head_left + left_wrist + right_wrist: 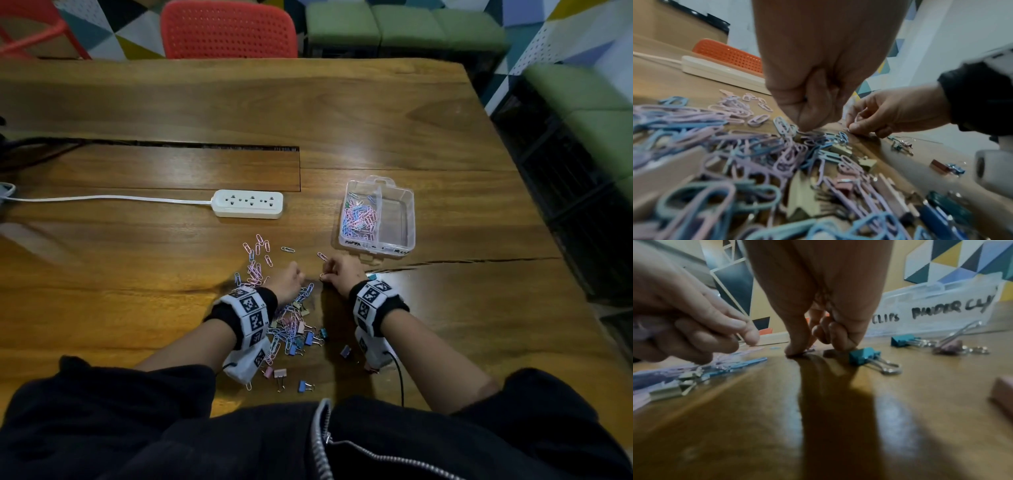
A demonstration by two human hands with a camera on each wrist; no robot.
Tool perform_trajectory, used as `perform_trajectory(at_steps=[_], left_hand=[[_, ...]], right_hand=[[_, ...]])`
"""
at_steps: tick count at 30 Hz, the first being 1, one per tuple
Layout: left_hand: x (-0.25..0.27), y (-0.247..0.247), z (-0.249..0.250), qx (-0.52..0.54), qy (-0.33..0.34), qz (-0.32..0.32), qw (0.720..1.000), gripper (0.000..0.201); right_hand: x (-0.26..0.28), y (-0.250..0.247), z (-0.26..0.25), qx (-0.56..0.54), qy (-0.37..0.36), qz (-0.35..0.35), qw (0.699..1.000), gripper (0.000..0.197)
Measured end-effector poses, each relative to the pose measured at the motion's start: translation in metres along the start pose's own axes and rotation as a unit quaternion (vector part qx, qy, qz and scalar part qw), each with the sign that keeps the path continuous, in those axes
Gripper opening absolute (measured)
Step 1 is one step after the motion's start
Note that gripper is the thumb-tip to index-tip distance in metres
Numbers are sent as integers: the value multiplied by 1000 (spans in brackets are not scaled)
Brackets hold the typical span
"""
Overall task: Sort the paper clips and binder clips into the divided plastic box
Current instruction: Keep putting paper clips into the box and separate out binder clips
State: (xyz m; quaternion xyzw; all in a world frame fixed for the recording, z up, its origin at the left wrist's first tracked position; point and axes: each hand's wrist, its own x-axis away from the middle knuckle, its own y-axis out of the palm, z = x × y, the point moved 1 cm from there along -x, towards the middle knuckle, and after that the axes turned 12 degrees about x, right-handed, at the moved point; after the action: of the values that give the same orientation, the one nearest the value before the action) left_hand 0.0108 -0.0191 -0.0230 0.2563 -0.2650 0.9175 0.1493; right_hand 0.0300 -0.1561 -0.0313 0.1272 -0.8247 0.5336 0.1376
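Left hand (289,279): fingers curled down into the mixed clip pile (291,325), apparently pinching paper clips; blur hides which.
Right hand (342,274): thumb and forefinger pinching a paper clip (809,349) flat on the worktop (445,325).
Divided plastic box (409,219): just beyond the right hand, so drops are short; paper clips fill its left compartment, right one bare.

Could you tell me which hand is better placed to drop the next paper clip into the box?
Right. The right hand pinches at a clip beside the box; the left hand works farther away.
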Motion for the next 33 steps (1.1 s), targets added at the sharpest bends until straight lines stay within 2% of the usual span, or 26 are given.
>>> perform_trajectory(at_steps=[2, 5, 9, 12, 14, 17, 19, 20, 21, 22, 23, 24, 25, 26, 27, 28, 29, 30, 31, 32, 33], left_hand=[[-1, 3, 1, -45, 1, 7, 999, 31], [-3, 7, 5, -115, 1, 23, 993, 41], [-6, 14, 9, -226, 13, 13, 974, 40], [-5, 17, 14, -260, 26, 5, 965, 31], [-3, 18, 19, -274, 36, 4, 961, 26], [1, 16, 20, -262, 36, -7, 965, 26], [0, 11, 16, -167, 30, -23, 985, 20], [0, 6, 13, -91, 29, -28, 995, 23], [-1, 0, 9, 0, 24, -32, 999, 28], [0, -6, 5, 113, 12, -42, 993, 31], [1, -12, 1, 237, -9, -65, 969, 31], [4, -18, -2, 351, -29, -93, 931, 27], [8, -22, -3, 439, -44, -119, 890, 20], [12, -26, -4, 496, -52, -134, 856, 13], [14, -29, -4, 528, -53, -141, 836, 7], [15, -31, -5, 540, -50, -145, 827, 6], [15, -33, -7, 537, -48, -143, 830, 9], [14, -34, -9, 515, -50, -135, 845, 14], [11, -34, -11, 474, -56, -120, 870, 20], [9, -34, -13, 405, -61, -98, 907, 24], [8, -34, -13, 305, -57, -74, 948, 25]], right_hand=[[0, 3, 1, 20, -1, 3, 1000, 17], [4, 5, 3, 59, -10, -4, 998, 21], [11, 4, 6, 114, -47, 2, 992, 21], [14, 3, 5, 146, -70, -17, 987, 20], [15, 3, 5, 138, -79, -18, 987, 18], [17, 5, 11, 28, -50, -6, 998, 24], [19, 6, 15, -82, -13, -11, 996, 21], [20, 6, 16, -168, 11, -22, 985, 19], [22, 5, 17, -272, 42, -38, 961, 22], [24, 4, 17, -375, 76, -60, 922, 27], [26, 3, 17, -468, 106, -85, 873, 29], [28, 2, 16, -536, 125, -109, 828, 30], [30, 0, 16, -577, 134, -133, 795, 30], [32, 0, 14, -595, 134, -157, 777, 30], [32, 0, 13, -596, 127, -177, 773, 32], [33, -1, 10, -589, 120, -191, 776, 34], [32, -1, 7, -575, 118, -198, 785, 35], [32, 0, 4, -560, 122, -202, 794, 35], [31, 1, 1, -538, 127, -199, 809, 34], [30, 2, -3, -501, 124, -189, 836, 31], [29, 5, -5, -442, 108, -169, 874, 26]])
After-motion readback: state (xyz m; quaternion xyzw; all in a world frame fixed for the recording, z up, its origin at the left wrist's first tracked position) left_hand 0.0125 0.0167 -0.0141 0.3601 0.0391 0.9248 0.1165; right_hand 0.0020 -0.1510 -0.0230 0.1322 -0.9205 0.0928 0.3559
